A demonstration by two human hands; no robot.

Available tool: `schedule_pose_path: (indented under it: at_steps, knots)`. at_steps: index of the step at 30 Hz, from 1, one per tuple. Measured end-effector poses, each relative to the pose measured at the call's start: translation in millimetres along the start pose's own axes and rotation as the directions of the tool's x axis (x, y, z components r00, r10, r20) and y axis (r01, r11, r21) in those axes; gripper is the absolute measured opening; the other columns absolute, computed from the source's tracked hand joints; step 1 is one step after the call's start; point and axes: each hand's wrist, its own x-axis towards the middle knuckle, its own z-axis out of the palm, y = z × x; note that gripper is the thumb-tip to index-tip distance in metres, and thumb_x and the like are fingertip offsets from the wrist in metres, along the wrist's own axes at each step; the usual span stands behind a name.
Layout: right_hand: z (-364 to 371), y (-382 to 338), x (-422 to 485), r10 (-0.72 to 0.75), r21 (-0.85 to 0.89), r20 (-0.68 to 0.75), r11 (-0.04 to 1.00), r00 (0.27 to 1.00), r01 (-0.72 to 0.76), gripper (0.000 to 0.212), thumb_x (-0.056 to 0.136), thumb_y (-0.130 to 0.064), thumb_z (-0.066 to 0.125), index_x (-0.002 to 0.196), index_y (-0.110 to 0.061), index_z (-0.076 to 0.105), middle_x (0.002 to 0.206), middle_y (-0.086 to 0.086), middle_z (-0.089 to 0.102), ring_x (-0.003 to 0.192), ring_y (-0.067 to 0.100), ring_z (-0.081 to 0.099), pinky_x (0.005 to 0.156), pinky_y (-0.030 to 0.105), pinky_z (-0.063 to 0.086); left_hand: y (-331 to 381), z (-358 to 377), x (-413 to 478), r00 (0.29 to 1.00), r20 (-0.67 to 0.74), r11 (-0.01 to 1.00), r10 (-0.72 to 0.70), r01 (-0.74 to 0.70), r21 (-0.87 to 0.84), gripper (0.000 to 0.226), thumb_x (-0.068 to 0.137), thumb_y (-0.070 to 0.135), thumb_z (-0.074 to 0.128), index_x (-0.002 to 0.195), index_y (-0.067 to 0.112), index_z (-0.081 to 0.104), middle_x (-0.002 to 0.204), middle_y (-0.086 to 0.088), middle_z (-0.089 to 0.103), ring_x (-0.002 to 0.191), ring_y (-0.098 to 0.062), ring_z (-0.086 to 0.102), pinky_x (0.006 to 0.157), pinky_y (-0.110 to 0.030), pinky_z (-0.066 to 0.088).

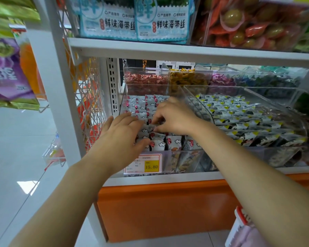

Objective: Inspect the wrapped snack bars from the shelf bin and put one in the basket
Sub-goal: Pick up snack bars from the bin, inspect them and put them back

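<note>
A clear shelf bin [165,157] holds several grey-white wrapped snack bars [141,106] printed with clouds and red spots. My left hand [125,134] lies over the front bars with fingers straight, its fingertips touching the wrappers. My right hand [173,118] reaches in from the right with fingers curled, pinching one wrapped bar [154,128] in the middle of the bin. A red-and-white basket [239,227] shows partly at the bottom right, by my right forearm.
A second clear bin [284,97] of black, white and yellow wrapped snacks stands to the right. Bins of red, yellow and dark candies sit behind. A yellow price label [151,165] reads 15.80. Seaweed packs fill the upper shelf [168,48]. Hanging bags [9,72] are at the left.
</note>
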Motion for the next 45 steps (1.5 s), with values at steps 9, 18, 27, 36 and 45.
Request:
schedule_pose_path:
  at_steps: [9, 18, 27, 36, 45]
  knots:
    - [-10, 3, -20, 0.198, 0.410, -0.472, 0.912, 0.859, 0.015, 0.008, 0.085, -0.020, 0.065, 0.082, -0.013, 0.068, 0.078, -0.011, 0.052, 0.074, 0.003, 0.047, 0.069, 0.024, 0.037, 5, -7, 0, 0.969, -0.246, 0.991, 0.023, -0.054, -0.120, 0.046, 0.092, 0.028, 0.052, 0.136, 0.014, 0.046, 0.141, -0.003, 0.045, 0.135, -0.020, 0.031, 0.111, -0.029, 0.019]
    - [-18, -3, -67, 0.594, 0.889, -0.398, 0.437, 0.699, 0.135, 0.012, 0.091, -0.006, 0.056, 0.080, -0.007, 0.062, 0.073, 0.011, 0.067, 0.054, 0.018, 0.064, 0.047, 0.021, 0.050, 27, -5, 0, 0.964, -0.228, 0.890, -0.134, 0.016, -0.456, 0.042, 0.096, 0.033, 0.042, 0.135, 0.018, 0.046, 0.106, 0.009, 0.056, 0.085, -0.008, 0.054, 0.072, -0.021, 0.044]
    - [-18, 1, -83, 0.554, 0.979, -0.185, 0.173, 0.812, 0.106, 0.012, 0.089, -0.010, 0.059, 0.086, -0.015, 0.069, 0.070, -0.001, 0.067, 0.054, 0.010, 0.060, 0.044, 0.020, 0.049, 25, -9, 1, 0.926, 0.004, 0.423, -0.379, 0.177, -0.888, 0.016, 0.092, 0.016, 0.054, 0.104, 0.015, 0.064, 0.084, -0.006, 0.068, 0.065, -0.007, 0.066, 0.054, -0.018, 0.053]
    - [-19, 7, -80, 0.546, 0.897, 0.277, -0.441, 0.791, -0.009, 0.026, 0.064, -0.026, 0.073, 0.082, -0.010, 0.062, 0.070, 0.004, 0.056, 0.041, 0.005, 0.049, 0.034, 0.015, 0.040, 31, -10, 2, 0.944, 0.094, 0.181, -0.316, 0.157, -0.971, 0.023, 0.075, 0.022, 0.063, 0.096, 0.011, 0.065, 0.072, 0.000, 0.071, 0.061, -0.010, 0.067, 0.044, -0.016, 0.048]
    - [-20, 7, -80, 0.323, 0.763, 0.272, -0.647, 0.907, 0.002, 0.014, 0.067, -0.015, 0.064, 0.076, -0.004, 0.064, 0.065, 0.005, 0.052, 0.044, 0.007, 0.053, 0.039, 0.015, 0.046, 25, -13, 3, 0.933, 0.195, -0.095, -0.303, 0.174, -0.980, 0.013, 0.084, 0.011, 0.053, 0.088, 0.007, 0.065, 0.059, -0.001, 0.059, 0.046, -0.003, 0.051, 0.037, -0.012, 0.040]
